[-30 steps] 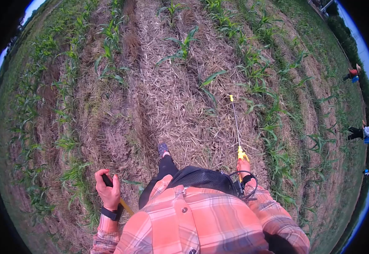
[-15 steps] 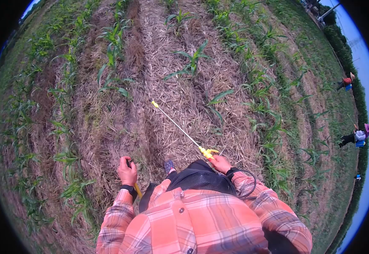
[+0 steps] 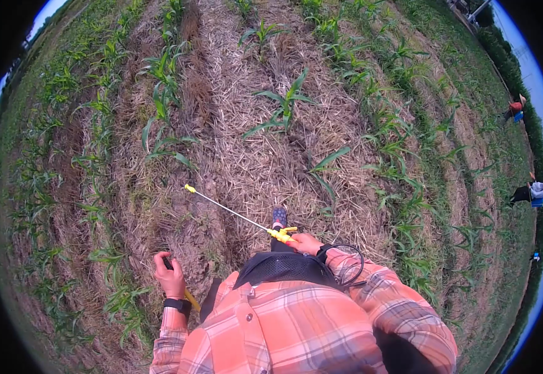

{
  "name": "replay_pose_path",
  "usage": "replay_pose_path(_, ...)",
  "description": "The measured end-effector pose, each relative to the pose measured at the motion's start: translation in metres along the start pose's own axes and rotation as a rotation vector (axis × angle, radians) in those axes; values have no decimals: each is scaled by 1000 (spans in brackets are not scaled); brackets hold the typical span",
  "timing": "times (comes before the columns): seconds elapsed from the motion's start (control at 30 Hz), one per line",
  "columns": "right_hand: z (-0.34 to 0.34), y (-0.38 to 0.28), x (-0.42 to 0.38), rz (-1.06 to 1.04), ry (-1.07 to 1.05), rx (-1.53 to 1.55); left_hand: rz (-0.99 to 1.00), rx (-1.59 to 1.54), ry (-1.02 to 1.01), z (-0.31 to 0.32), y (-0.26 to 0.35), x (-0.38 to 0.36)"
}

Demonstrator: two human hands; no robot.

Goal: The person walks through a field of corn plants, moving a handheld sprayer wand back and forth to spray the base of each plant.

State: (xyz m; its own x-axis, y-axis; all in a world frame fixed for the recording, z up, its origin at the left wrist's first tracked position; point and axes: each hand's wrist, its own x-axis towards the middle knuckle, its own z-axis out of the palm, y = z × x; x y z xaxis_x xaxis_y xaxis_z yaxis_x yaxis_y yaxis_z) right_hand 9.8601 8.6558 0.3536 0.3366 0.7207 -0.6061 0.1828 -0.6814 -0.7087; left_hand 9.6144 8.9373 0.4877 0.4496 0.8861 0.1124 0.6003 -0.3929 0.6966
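The right fingers (image 3: 297,239) hold a yellow-handled spray wand (image 3: 240,215).

A coral-orange plaid button-up shirt (image 3: 302,324), crossed with white and grey lines, fills the bottom centre; a small round dark button (image 3: 249,317) shows on its placket. Long matching sleeves reach black bands, one at lower left (image 3: 176,304), another right of centre (image 3: 323,252). Black mesh fabric (image 3: 287,268) covers the waist, above which shows a dark blue, reddish-spotted shoe (image 3: 279,215).

The spray wand (image 3: 231,210) looks smooth metal, its handle (image 3: 282,235) glossy plastic, the shirt (image 3: 296,318) cloth.
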Motion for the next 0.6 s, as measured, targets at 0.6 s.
replay_pose_path(0.6,-185,105,14,343,754,1000,79,-42,-185,115,111,135)
